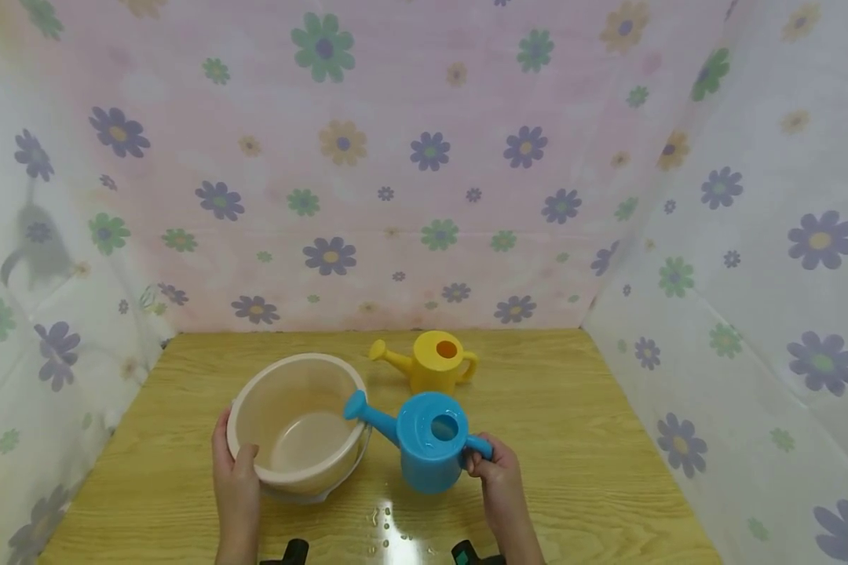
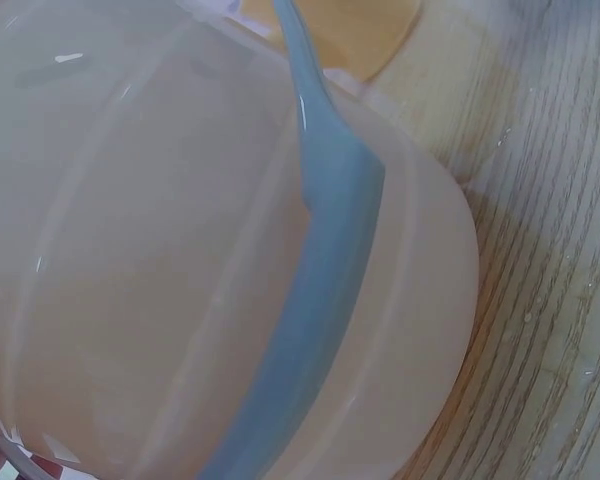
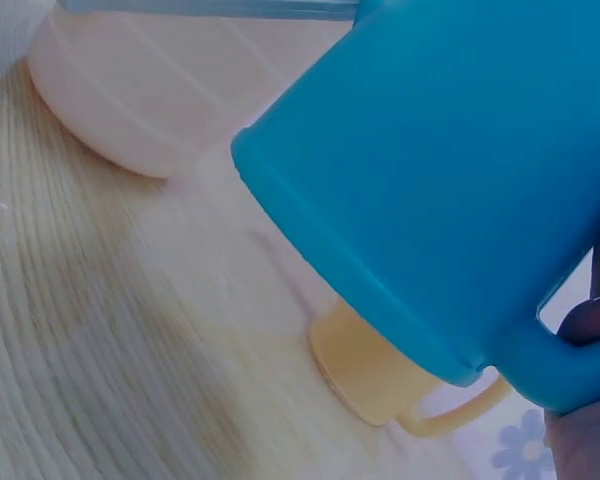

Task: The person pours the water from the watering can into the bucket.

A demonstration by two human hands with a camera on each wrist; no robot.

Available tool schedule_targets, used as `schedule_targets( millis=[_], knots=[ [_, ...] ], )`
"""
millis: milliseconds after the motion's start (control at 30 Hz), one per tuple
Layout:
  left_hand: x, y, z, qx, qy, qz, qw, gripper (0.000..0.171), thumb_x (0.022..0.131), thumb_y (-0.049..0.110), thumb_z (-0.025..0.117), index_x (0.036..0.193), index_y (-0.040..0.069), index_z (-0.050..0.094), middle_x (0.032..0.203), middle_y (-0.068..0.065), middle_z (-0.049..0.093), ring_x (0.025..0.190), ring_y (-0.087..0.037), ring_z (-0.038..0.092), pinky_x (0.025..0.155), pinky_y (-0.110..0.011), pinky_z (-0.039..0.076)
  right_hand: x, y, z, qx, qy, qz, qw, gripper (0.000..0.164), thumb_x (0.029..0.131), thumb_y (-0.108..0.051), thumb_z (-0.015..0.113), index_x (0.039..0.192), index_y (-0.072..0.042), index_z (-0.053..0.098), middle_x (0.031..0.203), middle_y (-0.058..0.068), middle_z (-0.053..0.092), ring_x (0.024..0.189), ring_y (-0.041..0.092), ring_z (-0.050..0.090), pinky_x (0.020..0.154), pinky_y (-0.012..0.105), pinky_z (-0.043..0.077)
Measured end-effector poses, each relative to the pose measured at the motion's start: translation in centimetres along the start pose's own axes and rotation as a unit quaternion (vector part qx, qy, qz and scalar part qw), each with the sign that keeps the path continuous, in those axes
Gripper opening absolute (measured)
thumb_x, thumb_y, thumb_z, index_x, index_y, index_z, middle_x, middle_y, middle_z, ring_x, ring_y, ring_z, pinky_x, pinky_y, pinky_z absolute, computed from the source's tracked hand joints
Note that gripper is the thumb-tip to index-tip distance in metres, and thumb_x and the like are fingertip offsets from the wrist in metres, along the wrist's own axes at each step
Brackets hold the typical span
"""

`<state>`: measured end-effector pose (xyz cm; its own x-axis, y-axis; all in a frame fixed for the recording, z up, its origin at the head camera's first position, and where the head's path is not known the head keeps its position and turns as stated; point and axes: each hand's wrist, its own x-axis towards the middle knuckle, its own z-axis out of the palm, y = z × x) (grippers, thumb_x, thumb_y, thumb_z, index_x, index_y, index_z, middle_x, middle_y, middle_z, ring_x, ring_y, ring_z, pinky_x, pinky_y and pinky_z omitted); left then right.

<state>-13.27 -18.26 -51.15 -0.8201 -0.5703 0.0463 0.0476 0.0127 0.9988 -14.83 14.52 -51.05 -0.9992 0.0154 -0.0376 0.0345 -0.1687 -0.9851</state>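
Note:
A cream plastic bucket (image 1: 265,400) stands on the left half of the table, tilted a little. My left hand (image 1: 235,479) grips its near left rim, thumb over the edge and fingers along the outside. In the left wrist view a grey-blue bail handle (image 2: 330,240) hangs against the bucket's wall. With my right hand (image 1: 500,475) I hold a blue watering can (image 1: 424,463) by its handle. The can is lifted above the table, and its spout head (image 1: 356,404) reaches over the bucket's right rim. Wet drops lie on the can's top.
Behind the blue can, a yellow watering can (image 1: 431,357) stands on the wooden table (image 1: 579,471), spout to the left. Water drops (image 1: 386,524) dot the table's front. Flowered sheets (image 1: 396,196) wall in the back and both sides. Black device ends (image 1: 295,552) show at the bottom edge.

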Motion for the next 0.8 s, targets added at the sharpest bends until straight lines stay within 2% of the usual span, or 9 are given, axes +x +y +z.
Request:
schedule_targets(
  millis=[133, 267, 500, 800],
  knots=[
    [0.0, 0.1, 0.0, 0.003, -0.003, -0.008, 1.0000, 0.062, 0.085, -0.001, 0.033, 0.140, 0.027, 0.027, 0.143, 0.004, 0.025, 0.127, -0.016, 0.026, 0.096, -0.018, 0.030, 0.0, -0.3, 0.1, -0.020, 0.003, -0.014, 1.000, 0.014, 0.069, 0.013, 0.043, 0.066, 0.000, 0.039, 0.063, 0.008, 0.042, 0.066, 0.021, 0.042, 0.065, 0.033, 0.037],
    [0.1, 0.0, 0.0, 0.011, -0.004, -0.009, 0.9999, 0.061, 0.086, 0.000, 0.033, 0.140, 0.027, 0.025, 0.144, 0.004, 0.024, 0.127, -0.016, 0.025, 0.098, -0.021, 0.030, 0.0, -0.5, 0.2, -0.043, 0.007, -0.034, 0.999, 0.012, 0.070, 0.014, 0.042, 0.066, 0.002, 0.039, 0.063, 0.010, 0.043, 0.064, 0.022, 0.043, 0.064, 0.034, 0.040],
    [-0.1, -0.1, -0.1, 0.010, 0.001, -0.015, 0.9998, 0.061, 0.085, 0.001, 0.034, 0.140, 0.028, 0.027, 0.143, 0.004, 0.025, 0.126, -0.015, 0.026, 0.086, -0.007, 0.032, 0.1, -1.0, 0.3, -0.058, 0.002, -0.052, 0.997, 0.013, 0.072, 0.015, 0.040, 0.067, 0.002, 0.040, 0.062, 0.010, 0.044, 0.060, 0.021, 0.044, 0.059, 0.034, 0.043],
    [0.1, 0.2, -0.1, 0.016, 0.001, -0.021, 0.9997, 0.061, 0.085, 0.002, 0.035, 0.137, 0.033, 0.030, 0.141, 0.008, 0.029, 0.124, -0.015, 0.029, 0.083, -0.009, 0.036, 0.2, -1.7, 0.9, -0.065, 0.007, -0.081, 0.995, 0.014, 0.077, 0.014, 0.038, 0.068, 0.004, 0.042, 0.058, 0.010, 0.041, 0.053, 0.018, 0.041, 0.049, 0.030, 0.039]
  ],
)
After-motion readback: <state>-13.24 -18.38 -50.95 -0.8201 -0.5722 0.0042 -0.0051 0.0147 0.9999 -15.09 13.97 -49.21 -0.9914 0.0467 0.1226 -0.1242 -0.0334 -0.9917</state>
